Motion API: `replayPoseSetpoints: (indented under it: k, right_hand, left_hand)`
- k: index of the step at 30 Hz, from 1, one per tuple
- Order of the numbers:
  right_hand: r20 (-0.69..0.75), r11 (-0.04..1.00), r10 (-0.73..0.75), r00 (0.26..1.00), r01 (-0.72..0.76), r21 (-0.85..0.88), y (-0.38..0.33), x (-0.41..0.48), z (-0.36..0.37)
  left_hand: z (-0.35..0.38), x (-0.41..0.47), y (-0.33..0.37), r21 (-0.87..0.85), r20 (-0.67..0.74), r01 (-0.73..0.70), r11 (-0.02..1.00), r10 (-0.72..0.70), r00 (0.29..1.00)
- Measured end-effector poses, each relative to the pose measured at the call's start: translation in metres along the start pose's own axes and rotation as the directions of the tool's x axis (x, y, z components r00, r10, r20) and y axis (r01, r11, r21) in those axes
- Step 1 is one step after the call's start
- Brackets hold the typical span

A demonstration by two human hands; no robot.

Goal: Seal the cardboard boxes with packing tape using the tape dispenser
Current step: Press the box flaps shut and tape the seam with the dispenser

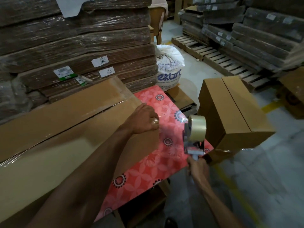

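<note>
Two boxes in view. The long brown cardboard box (65,129) lies flat on a table covered with a red flower-patterned cloth (148,170) and takes up the table's left part. Its top flaps meet in a seam running lengthwise; a dark gap shows along part of the seam, and glossy clear film lies over its far end.

Left hand (144,119): rests on the right end of the long box, fingers bent down over the end edge, holding it.

Right hand (198,167): clamped round the handle of the grey handheld tape dispenser (194,143), at the table's right edge. The dispenser stands upright with its roll of clear packing tape (198,127) on top. It is apart from the long box and close to the side of the shorter brown cardboard box (233,109); contact with that box cannot be told.

The shorter box stands off the table's right side, its top flaps closed with the middle seam visible.

Hands are well apart, one on each item.

Surroundings: tall stack of flat cardboard sheets wrapped in clear film (82,38) behind the table, white printed sack (169,66) on the floor beside it, wooden pallets (213,55) carrying more wrapped bundles at right, and a yellow floor line (269,104).
</note>
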State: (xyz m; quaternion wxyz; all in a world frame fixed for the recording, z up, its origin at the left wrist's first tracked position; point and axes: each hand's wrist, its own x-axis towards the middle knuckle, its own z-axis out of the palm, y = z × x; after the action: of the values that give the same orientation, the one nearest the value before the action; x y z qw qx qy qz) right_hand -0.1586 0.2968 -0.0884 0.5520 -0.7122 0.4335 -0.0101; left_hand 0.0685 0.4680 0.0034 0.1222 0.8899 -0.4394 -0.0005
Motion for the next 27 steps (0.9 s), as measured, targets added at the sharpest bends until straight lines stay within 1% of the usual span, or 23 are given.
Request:
replayPoseSetpoints:
  k: [1,3,5,7,9,11,13,14,16,17,18,20,21,22,23,24,26,27]
  right_hand:
    - [-0.019,0.993,-0.064,0.998,0.061,-0.098,-0.005,0.009,-0.005]
    - [-0.032,0.970,-0.154,0.988,0.145,-0.194,-0.015,0.036,-0.009]
    - [0.003,0.935,-0.200,0.980,0.192,-0.297,-0.017,0.070,-0.008]
    - [0.064,0.890,-0.197,0.978,0.206,-0.406,0.001,0.113,-0.004]
    - [0.079,0.857,-0.182,0.980,0.197,-0.475,0.013,0.135,0.005]
    - [0.101,0.825,-0.199,0.975,0.223,-0.520,0.011,0.131,0.010]
    - [0.157,0.779,-0.211,0.965,0.263,-0.570,0.013,0.127,0.017]
    - [0.174,0.758,-0.189,0.967,0.256,-0.600,0.011,0.123,0.018]
    - [0.156,0.735,-0.148,0.977,0.214,-0.644,0.011,0.120,0.019]
    - [0.160,0.691,-0.149,0.976,0.219,-0.689,0.008,0.119,0.019]
    - [0.162,0.614,-0.151,0.975,0.221,-0.758,-0.002,0.113,0.017]
    - [0.142,0.448,-0.222,0.965,0.230,-0.864,-0.033,0.099,0.013]
    - [0.122,0.392,-0.310,0.943,0.243,-0.887,-0.056,0.091,0.012]
    - [0.105,0.357,-0.421,0.901,0.271,-0.894,-0.083,0.081,0.013]
    - [0.099,0.333,-0.540,0.836,0.320,-0.887,-0.112,0.071,0.016]
    - [0.118,0.320,-0.628,0.769,0.394,-0.862,-0.146,0.058,0.022]
    - [0.263,0.294,-0.711,0.652,0.616,-0.730,-0.203,0.040,0.050]
    - [0.325,0.309,-0.728,0.603,0.712,-0.631,-0.229,0.033,0.070]
  left_hand:
    - [0.000,0.000,0.002,0.013,0.011,0.010,1.000,-0.010,1.000]
    - [0.000,0.001,0.007,0.051,0.016,0.019,0.999,-0.020,1.000]
    - [0.000,-0.002,0.017,0.064,0.024,0.022,0.998,-0.023,0.999]
    - [0.002,-0.007,0.024,0.040,0.027,0.024,0.999,-0.025,0.999]
    - [0.006,-0.014,0.030,0.035,0.044,0.024,0.999,-0.025,0.999]
    - [0.009,-0.019,0.034,0.043,0.045,0.008,0.999,-0.010,0.999]
    - [0.011,-0.023,0.036,0.047,0.049,0.006,0.999,-0.008,0.999]
    - [0.011,-0.023,0.035,0.045,0.051,0.006,0.999,-0.009,0.999]
    - [0.008,-0.024,0.033,0.017,0.050,-0.002,1.000,0.001,0.999]
    - [0.006,-0.025,0.032,-0.023,0.051,-0.012,1.000,0.014,0.999]
    - [0.003,-0.026,0.031,-0.086,0.050,-0.021,0.996,0.026,0.998]
    - [-0.004,-0.027,0.026,-0.201,0.041,0.000,0.980,0.008,0.999]
    - [-0.007,-0.027,0.020,-0.220,0.023,0.023,0.975,-0.018,1.000]
    - [-0.010,-0.027,0.011,-0.205,-0.017,0.044,0.978,-0.048,0.999]
    - [-0.011,-0.025,-0.003,-0.172,-0.055,0.068,0.983,-0.078,0.995]
    - [-0.012,-0.024,-0.021,-0.138,-0.081,0.097,0.986,-0.108,0.991]
    - [-0.017,-0.017,-0.064,-0.104,-0.115,0.177,0.979,-0.189,0.975]
    - [-0.024,-0.011,-0.084,-0.099,-0.100,0.242,0.965,-0.252,0.963]
